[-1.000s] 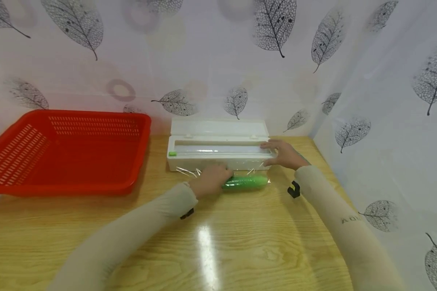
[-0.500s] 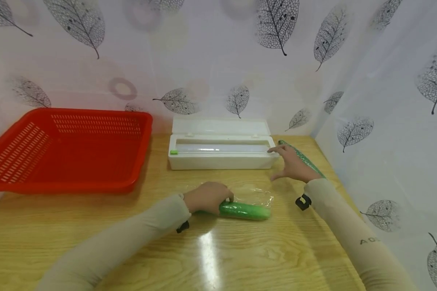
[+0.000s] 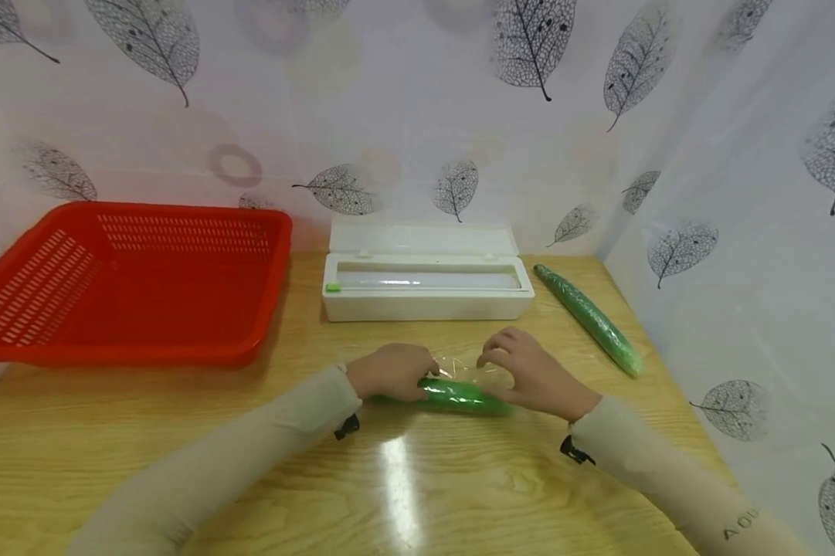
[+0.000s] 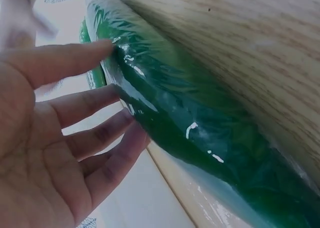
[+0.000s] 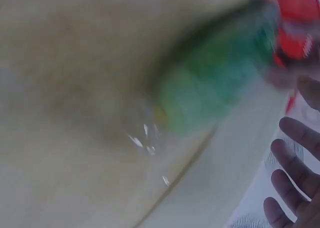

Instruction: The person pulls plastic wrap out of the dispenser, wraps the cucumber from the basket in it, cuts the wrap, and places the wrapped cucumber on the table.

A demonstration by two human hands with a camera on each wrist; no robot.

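Observation:
A green cucumber in clear plastic film point(image 3: 459, 395) lies crosswise on the table in front of a white cling film box point(image 3: 427, 309). My left hand point(image 3: 395, 372) is at its left part. In the left wrist view, the fingertips point(image 4: 107, 47) touch the side of the wrapped cucumber point(image 4: 190, 118), fingers extended. Over the right end of the cucumber is my right hand point(image 3: 535, 377), fingers bent and spread near loose film. The right wrist view is blurred, with the right fingers point(image 5: 295, 168) apart from the cucumber point(image 5: 210, 83).
A second wrapped cucumber point(image 3: 591, 318) lies slanted at the table's right. The box's lid point(image 3: 424, 238) stands raised, with a film roll point(image 3: 424, 279) inside. A red plastic basket point(image 3: 271, 309) stands at the left. Leaf-patterned sheeting point(image 3: 403, 116) hangs behind and to the right.
My left hand has drawn the cucumber and its film away from the box, toward me. My right hand has left the box's right end and come down to the cucumber's right end.

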